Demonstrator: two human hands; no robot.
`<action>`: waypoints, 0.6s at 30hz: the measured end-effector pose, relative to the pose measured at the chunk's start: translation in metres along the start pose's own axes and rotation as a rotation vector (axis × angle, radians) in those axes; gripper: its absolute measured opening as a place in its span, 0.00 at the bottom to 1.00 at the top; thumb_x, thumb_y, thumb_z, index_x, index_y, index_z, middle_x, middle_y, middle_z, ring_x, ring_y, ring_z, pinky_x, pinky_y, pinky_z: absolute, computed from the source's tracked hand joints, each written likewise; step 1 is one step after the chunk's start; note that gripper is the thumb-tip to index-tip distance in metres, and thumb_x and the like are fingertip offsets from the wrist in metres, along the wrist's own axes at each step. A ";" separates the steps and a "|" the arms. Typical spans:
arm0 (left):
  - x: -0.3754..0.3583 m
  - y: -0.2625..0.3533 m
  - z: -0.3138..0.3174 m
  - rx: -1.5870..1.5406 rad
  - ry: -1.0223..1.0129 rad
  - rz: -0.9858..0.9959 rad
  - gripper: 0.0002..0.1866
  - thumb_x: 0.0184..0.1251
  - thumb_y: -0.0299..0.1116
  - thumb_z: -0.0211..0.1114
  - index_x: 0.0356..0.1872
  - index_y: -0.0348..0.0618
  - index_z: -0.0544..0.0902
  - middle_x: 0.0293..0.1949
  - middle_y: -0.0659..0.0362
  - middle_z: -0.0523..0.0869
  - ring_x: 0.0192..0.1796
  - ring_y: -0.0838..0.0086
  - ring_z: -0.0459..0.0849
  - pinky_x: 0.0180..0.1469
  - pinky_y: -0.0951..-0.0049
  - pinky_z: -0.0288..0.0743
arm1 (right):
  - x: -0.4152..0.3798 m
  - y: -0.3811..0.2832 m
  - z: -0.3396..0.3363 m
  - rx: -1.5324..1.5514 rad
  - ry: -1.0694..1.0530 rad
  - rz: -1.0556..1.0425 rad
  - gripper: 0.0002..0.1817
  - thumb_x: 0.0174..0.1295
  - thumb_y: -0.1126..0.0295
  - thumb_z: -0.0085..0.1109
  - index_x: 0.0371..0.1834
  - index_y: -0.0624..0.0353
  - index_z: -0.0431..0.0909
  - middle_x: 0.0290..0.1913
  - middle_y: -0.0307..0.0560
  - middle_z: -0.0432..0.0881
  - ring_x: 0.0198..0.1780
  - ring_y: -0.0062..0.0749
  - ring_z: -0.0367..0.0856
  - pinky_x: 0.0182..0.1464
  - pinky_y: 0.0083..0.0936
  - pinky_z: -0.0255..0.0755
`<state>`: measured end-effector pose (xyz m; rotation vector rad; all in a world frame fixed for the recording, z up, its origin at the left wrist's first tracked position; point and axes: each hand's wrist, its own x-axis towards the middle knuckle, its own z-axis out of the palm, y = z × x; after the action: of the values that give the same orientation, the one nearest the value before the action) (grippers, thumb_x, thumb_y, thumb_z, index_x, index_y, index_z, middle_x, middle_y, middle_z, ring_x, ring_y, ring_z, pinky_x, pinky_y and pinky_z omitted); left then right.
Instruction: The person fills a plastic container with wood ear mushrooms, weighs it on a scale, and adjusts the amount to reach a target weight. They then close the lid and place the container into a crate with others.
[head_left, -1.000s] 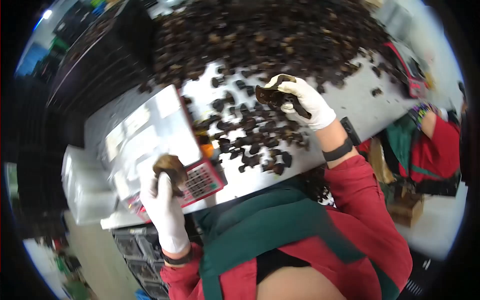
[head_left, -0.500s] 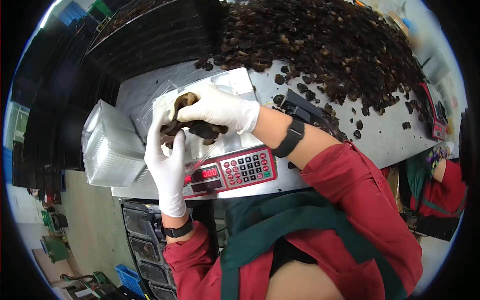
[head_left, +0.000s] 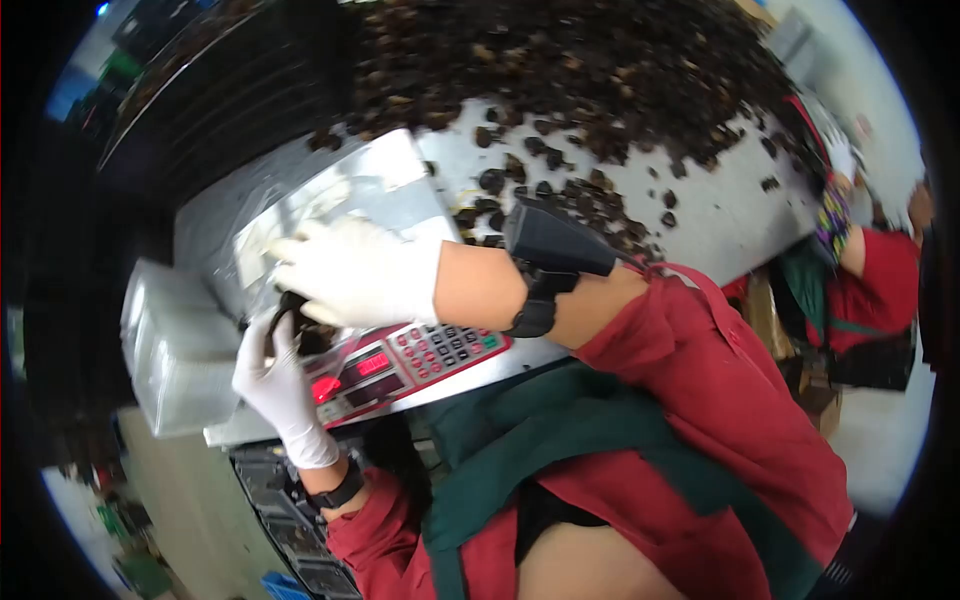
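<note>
My left hand (head_left: 278,395), in a white glove, is at the front left corner of the scale (head_left: 432,352), its thumb and fingers closed on a dark brown, curled piece that looks like wood ear mushroom (head_left: 292,312). Just above it my right hand (head_left: 355,270), also gloved, reaches across the scale with fingers stretched out and apart. Its palm hides part of the dark pieces below. Thin clear plastic (head_left: 262,225) lies around the hands on the scale's plate. The scale's red display (head_left: 373,364) is lit but blurred.
A large heap of dark mushroom pieces (head_left: 570,70) covers the back of the metal table (head_left: 710,220). Stacked clear plastic trays (head_left: 178,350) stand at the left, with dark crates (head_left: 230,110) behind. At the far right a co-worker's sleeve (head_left: 885,285) shows.
The view has turned and blurred. Both hands have moved left and apart from each other; my right fingers have spread away from the dark pieces they were gripping.
</note>
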<state>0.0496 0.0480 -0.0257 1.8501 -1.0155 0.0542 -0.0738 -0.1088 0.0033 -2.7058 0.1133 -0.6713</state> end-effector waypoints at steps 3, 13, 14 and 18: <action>-0.001 0.010 0.001 0.066 -0.025 0.026 0.06 0.67 0.20 0.67 0.42 0.31 0.87 0.35 0.57 0.90 0.35 0.79 0.83 0.43 0.77 0.78 | -0.020 0.011 -0.039 -0.079 0.187 -0.025 0.17 0.57 0.61 0.64 0.46 0.58 0.79 0.52 0.50 0.78 0.53 0.49 0.78 0.52 0.44 0.78; -0.086 0.125 0.061 -0.119 -0.763 0.336 0.20 0.55 0.19 0.72 0.51 0.40 0.85 0.40 0.56 0.88 0.37 0.66 0.84 0.44 0.69 0.78 | -0.221 -0.020 -0.066 0.775 0.052 0.365 0.32 0.64 0.65 0.68 0.71 0.57 0.69 0.59 0.53 0.81 0.56 0.36 0.83 0.56 0.30 0.76; -0.099 0.124 0.075 -0.204 -0.874 0.267 0.23 0.55 0.20 0.73 0.55 0.42 0.83 0.40 0.56 0.87 0.37 0.66 0.84 0.44 0.69 0.78 | -0.241 -0.023 -0.064 0.817 0.028 0.514 0.27 0.65 0.67 0.66 0.68 0.58 0.73 0.56 0.53 0.84 0.57 0.38 0.83 0.58 0.31 0.76; -0.116 0.111 0.106 -0.205 -0.992 0.263 0.26 0.58 0.23 0.72 0.60 0.45 0.79 0.39 0.57 0.85 0.40 0.63 0.84 0.45 0.65 0.77 | -0.334 -0.021 -0.084 0.695 0.081 0.888 0.14 0.63 0.70 0.63 0.50 0.61 0.83 0.46 0.50 0.87 0.47 0.36 0.87 0.53 0.28 0.77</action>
<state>-0.1390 0.0195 -0.0507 1.5135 -1.8422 -0.8520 -0.4085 -0.0625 -0.0658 -1.7037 0.8584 -0.4153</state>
